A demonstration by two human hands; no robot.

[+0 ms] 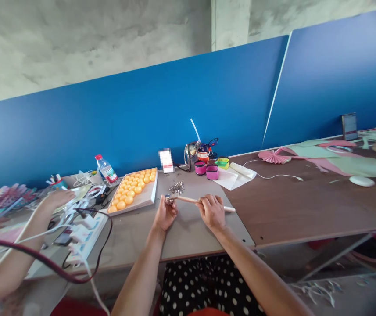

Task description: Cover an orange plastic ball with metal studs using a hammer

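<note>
My right hand (212, 210) is closed round the pale handle of a long, thin tool (188, 199). The tool slants across the grey board, its free end poking out to the right of my fist. Its other end reaches my left hand (165, 216), which pinches a small, dark, shiny thing (168, 199). The tool's tip lies against or just above that thing; which one, and the tool's exact kind, I cannot tell. Just beyond my left hand lies a small heap of shiny metal-looking bits (177, 188).
Left of my hands is a tray (155, 186) of orange balls (128, 199). A power strip (89, 237), trailing cables and another person's arm (30, 237) lie farther left. Magenta rings (212, 172), white sheets (237, 174) and a water bottle (107, 170) stand towards the blue partition (161, 114).
</note>
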